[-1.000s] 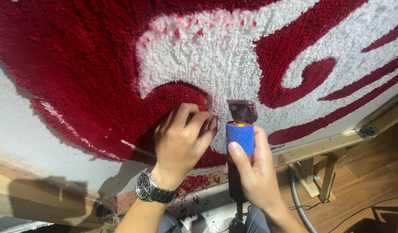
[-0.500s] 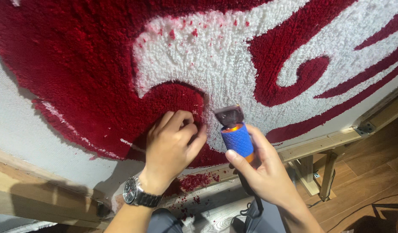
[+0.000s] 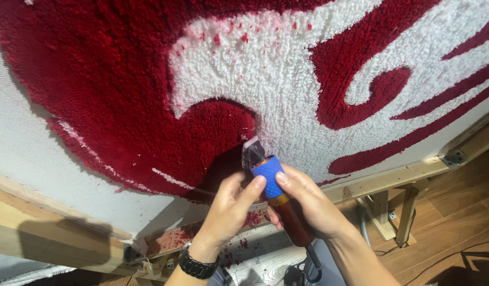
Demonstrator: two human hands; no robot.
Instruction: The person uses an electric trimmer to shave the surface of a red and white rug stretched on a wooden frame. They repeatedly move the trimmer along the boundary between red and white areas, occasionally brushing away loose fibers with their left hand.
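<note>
On the red-and-white rug (image 3: pixel 149 79), the left hand (image 3: pixel 231 204) has left the pile, now pinching the clipper (image 3: pixel 271 185) that the right hand (image 3: pixel 308 204) clasps.

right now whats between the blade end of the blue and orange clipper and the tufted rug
Nothing: in the head view the metal blade end of the blue and orange electric clipper rests directly against the red and white tufted rug, at the border of red and white pile.

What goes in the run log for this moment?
left hand: steadying clipper | right hand: gripping electric clipper | blade: at red-white edge of tufted rug
</note>
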